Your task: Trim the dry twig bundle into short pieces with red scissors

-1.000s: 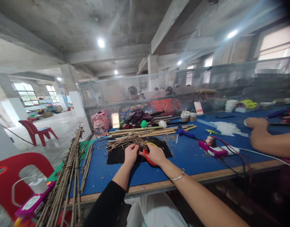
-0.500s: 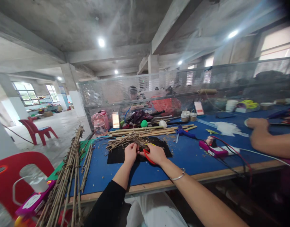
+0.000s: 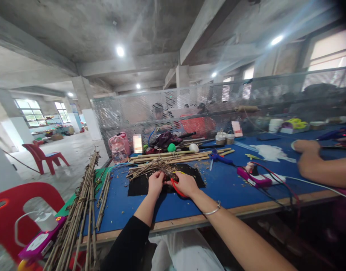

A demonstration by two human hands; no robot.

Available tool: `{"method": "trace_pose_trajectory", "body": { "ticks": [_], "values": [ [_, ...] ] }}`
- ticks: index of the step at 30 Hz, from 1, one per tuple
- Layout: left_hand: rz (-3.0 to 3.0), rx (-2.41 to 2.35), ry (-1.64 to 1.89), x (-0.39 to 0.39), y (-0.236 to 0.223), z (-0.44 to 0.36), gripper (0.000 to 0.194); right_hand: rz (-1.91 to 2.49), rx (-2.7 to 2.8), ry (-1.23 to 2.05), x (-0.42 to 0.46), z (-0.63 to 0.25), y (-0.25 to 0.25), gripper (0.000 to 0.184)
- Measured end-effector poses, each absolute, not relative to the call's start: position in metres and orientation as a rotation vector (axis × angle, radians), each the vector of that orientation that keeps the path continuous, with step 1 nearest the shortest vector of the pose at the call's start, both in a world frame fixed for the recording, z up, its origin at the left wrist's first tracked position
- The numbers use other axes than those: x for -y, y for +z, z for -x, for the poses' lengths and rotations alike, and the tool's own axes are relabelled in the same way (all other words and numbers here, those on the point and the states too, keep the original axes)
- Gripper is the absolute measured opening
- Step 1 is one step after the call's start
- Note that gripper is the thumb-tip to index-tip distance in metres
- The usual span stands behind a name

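Note:
In the head view, my right hand (image 3: 185, 183) is closed around the red and yellow handles of scissors or pruning shears (image 3: 177, 187), whose dark blades point up and left. My left hand (image 3: 156, 183) has its fingers pinched together close to the blades; what they hold is too small and partly hidden to name, perhaps a twig end. Both hands are over a black mat (image 3: 137, 187) on the blue table (image 3: 119, 205). Just beyond them lies a pile of thin brown twigs (image 3: 146, 168), with small chips scattered around.
Long sticks (image 3: 82, 203) lean in a bundle at the table's left. A blue glue gun (image 3: 218, 157), bamboo poles (image 3: 184, 156) and a purple power strip (image 3: 254, 178) lie beyond and right. A co-worker's arm (image 3: 319, 162) rests at right. Perforated metal screens (image 3: 127, 109) stand behind.
Almost nothing differs. My hands and the shears stay in the same place over the black mat; the view has shifted very slightly.

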State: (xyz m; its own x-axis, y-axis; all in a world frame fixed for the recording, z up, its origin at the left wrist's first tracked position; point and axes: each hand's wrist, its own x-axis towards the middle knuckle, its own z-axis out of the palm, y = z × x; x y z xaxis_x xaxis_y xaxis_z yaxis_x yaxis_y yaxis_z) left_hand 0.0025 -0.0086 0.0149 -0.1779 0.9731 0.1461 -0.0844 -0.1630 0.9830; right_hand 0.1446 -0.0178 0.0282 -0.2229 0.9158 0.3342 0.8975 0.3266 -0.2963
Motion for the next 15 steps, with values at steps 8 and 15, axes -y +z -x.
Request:
{"method": "trace_pose_trajectory", "body": {
  "ticks": [8,15],
  "values": [
    [-1.126,-1.082,1.522,0.0046,0.0096,-0.0040,0.025,1.618,2.131,0.055,0.0179,-0.1438,0.0278,0.048],
    [-1.188,-1.123,1.491,0.0047,0.0087,-0.0032,0.024,1.545,2.144,0.006,0.0166,-0.1445,0.0270,0.052]
  ]
}}
